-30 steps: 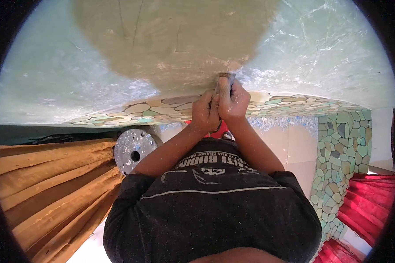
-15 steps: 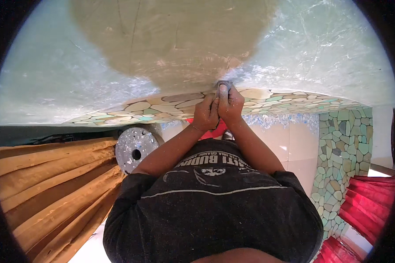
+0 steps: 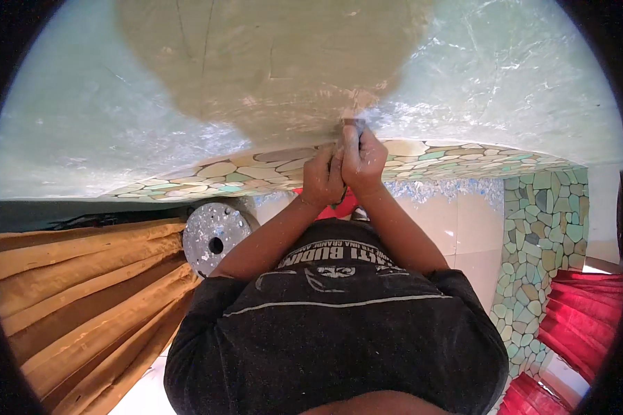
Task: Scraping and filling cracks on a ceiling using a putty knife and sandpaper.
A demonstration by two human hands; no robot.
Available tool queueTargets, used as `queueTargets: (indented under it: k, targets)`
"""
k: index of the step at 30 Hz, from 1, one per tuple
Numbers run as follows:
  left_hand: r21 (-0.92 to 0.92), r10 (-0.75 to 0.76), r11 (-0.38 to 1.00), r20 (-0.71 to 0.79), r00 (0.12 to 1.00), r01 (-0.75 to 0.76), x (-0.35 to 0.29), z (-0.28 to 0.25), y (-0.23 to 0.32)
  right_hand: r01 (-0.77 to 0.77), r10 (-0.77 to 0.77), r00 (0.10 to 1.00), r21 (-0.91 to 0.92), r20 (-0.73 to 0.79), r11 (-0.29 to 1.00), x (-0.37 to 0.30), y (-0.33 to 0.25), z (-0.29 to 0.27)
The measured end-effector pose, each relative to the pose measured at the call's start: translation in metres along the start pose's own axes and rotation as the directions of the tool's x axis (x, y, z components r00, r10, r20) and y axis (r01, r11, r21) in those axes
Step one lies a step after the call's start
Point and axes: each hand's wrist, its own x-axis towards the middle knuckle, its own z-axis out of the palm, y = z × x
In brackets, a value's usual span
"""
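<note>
Both my hands are closed around a scraper, one beside the other, in front of a pale green wall [image 3: 477, 90]. The scraper's dark flat blade [image 3: 354, 122] meets the wall just above its stone-patterned lower band [image 3: 256, 168]. My right hand [image 3: 364, 158] grips nearest the blade, its thumb stretched along the tool. Slightly lower and to the left, my left hand [image 3: 321, 178] wraps the handle end, which is mostly hidden by fingers. Scratches and pale scraped patches mark the paint around the blade, and dust speckles my hands.
A grey speckled disc [image 3: 204, 250] with a centre hole stands by my left elbow. Orange-brown curtain [image 3: 97, 290] hangs at left, red cloth [image 3: 585, 318] at right. Paint flakes [image 3: 422, 188] litter the tiled floor [image 3: 457, 228] at the wall's foot. Stone-patterned surface [image 3: 529, 263] stretches along the right.
The scraper and my right hand have slid slightly up the wall. My left hand stays near the same place, still gripping.
</note>
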Motion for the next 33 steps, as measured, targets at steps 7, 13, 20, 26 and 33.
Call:
queueTargets:
  k: [7, 13, 20, 26, 33]
  targets:
    - [-0.079, -0.037, 0.996, 0.028, 0.999, 0.039, -0.011, 0.002, -0.01, 0.263, -0.275, 0.959, -0.149, -0.07, 0.953, -0.006, 0.016, 0.006]
    - [-0.053, 0.004, 0.999, 0.0, 1.0, -0.004, 0.006, -0.005, 0.011, 0.024, -0.021, 0.998, -0.058, 0.063, 0.998, 0.005, -0.012, -0.003]
    - [-0.018, -0.055, 0.998, 0.089, 0.995, 0.056, -0.009, 0.005, 0.003, 0.039, -0.04, 0.999, -0.163, -0.003, 0.986, -0.009, 0.015, -0.013]
    - [-0.005, -0.091, 0.996, 0.095, 0.991, 0.091, -0.011, 0.01, -0.003, 0.109, -0.11, 0.994, -0.167, 0.004, 0.98, -0.009, 0.028, -0.014]
    - [-0.031, -0.141, 0.989, 0.114, 0.983, 0.146, -0.012, 0.006, 0.001, 0.024, -0.019, 0.999, -0.146, 0.033, 0.989, -0.009, 0.015, -0.015]
